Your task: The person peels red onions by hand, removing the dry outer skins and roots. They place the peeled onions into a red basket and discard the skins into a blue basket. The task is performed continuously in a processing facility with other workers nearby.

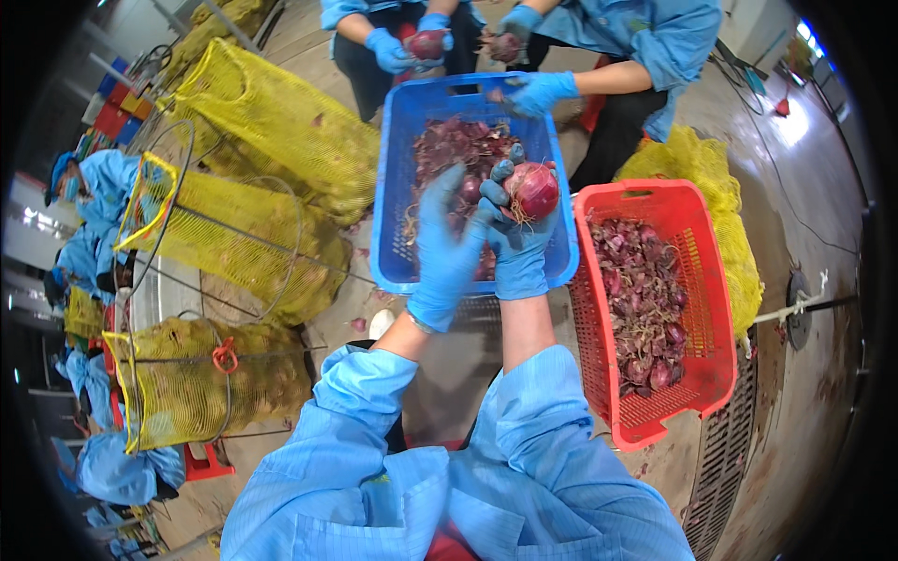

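Over the near part of a blue plastic crate (pixel 473 287), my right hand (pixel 520 245), in a blue glove, holds a red onion (pixel 533 191) with its stringy roots towards me. My left hand (pixel 449 245), gloved too and slightly blurred, is beside it with the fingers apart and nothing seen in it. Its thumb comes close to the right hand; whether they touch is unclear. Inside the crate lie onion skins (pixel 459 144) and some red onions (pixel 470 188), partly hidden by my hands.
To the right, a red plastic crate (pixel 708 280) holds onions and skins. Yellow mesh sacks (pixel 231 231) on wire frames line the left. Two co-workers in blue sit across the blue crate, their gloved hands (pixel 540 93) at its far side. A floor drain grate (pixel 726 449) runs at the right.
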Motion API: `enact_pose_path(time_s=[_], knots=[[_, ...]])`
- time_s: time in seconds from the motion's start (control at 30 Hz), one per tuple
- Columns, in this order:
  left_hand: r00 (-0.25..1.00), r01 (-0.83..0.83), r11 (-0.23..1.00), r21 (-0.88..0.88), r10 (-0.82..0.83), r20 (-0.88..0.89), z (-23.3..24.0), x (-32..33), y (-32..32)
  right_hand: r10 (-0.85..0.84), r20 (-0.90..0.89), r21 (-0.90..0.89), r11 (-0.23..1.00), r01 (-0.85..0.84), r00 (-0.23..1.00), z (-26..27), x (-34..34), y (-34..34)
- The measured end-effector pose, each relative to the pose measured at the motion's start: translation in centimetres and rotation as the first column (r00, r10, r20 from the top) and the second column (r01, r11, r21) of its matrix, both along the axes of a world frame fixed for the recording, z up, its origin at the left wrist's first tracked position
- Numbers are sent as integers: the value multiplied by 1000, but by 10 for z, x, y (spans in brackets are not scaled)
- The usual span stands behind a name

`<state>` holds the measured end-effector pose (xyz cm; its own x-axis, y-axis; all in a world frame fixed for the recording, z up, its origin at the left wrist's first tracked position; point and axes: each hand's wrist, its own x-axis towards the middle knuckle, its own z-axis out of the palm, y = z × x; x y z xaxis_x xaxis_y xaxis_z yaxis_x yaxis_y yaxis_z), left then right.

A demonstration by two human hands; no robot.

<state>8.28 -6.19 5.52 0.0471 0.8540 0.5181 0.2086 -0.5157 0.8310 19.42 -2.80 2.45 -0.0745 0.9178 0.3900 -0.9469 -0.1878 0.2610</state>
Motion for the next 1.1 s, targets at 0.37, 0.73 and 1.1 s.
enact_pose_path(time_s=[0.37,0.73,1.1], knots=[[995,100,995,28,-100,16,-3,-26,-3,78,166,-170,984,-49,983,-23,-43,-5],[994,102,954,-281,-86,69,-21,-56,22,-391,108,-651,667,362,914,-35,61,-2],[982,66,944,-323,-119,-148,-39,-78,52,-462,305,-550,629,550,833,-28,104,-22]])
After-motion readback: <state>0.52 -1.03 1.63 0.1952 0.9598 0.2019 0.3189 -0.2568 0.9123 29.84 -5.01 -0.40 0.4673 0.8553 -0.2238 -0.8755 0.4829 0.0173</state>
